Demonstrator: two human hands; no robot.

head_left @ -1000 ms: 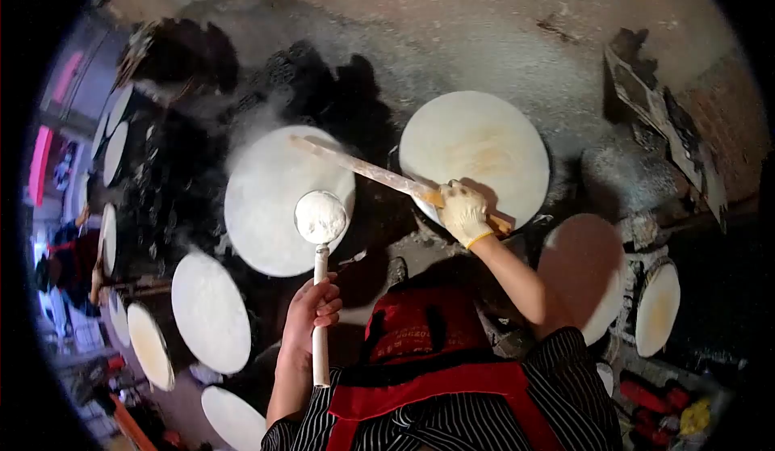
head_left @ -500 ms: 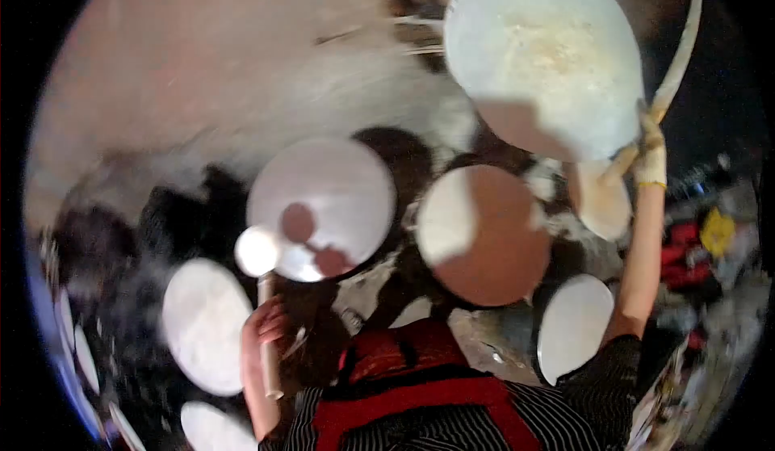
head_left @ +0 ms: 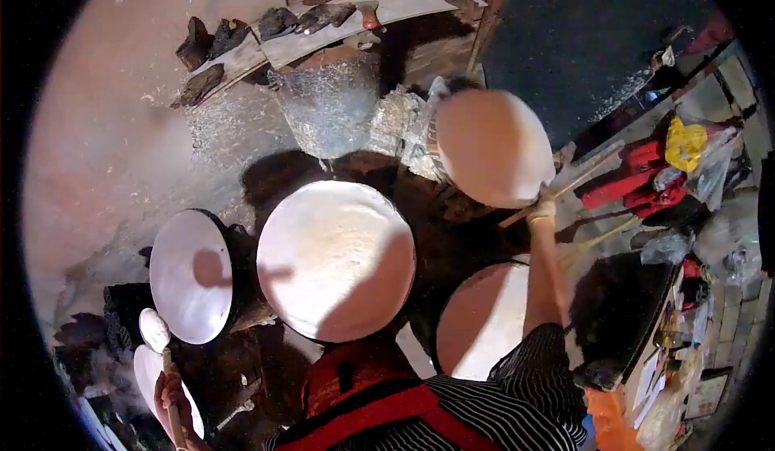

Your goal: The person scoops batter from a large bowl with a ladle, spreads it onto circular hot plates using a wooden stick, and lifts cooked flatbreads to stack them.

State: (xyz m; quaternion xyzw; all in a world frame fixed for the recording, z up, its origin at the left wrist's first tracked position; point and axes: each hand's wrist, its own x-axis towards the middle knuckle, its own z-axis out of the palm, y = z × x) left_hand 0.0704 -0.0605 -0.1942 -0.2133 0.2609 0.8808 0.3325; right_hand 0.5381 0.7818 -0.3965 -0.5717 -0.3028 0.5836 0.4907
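In the head view my left hand (head_left: 171, 390) is wrapped round the wooden handle of a ladle (head_left: 154, 330), whose bowl is white. A pale round pan (head_left: 191, 277) lies just beyond that bowl, and another pan (head_left: 148, 368) is partly behind my hand. My right hand (head_left: 542, 209), with a yellow-edged glove cuff at the wrist, is closed on a long wooden stick (head_left: 583, 175). The stick slants past the near edge of a round vessel with a pale surface (head_left: 492, 148). I cannot tell whether they touch.
A large round vessel with pale contents (head_left: 335, 257) stands in the middle, another (head_left: 484, 322) before my right arm. A ledge (head_left: 387, 3) with dark lumps runs along the back wall. Red cloth (head_left: 626, 178), a yellow bag (head_left: 686, 144) and a yellow-handled broom (head_left: 597, 241) are at right.
The view has swung, bringing the back ledge and right-side clutter into sight. My left hand with the ladle is lower left. The stick has tilted from near upright to a flatter slant.
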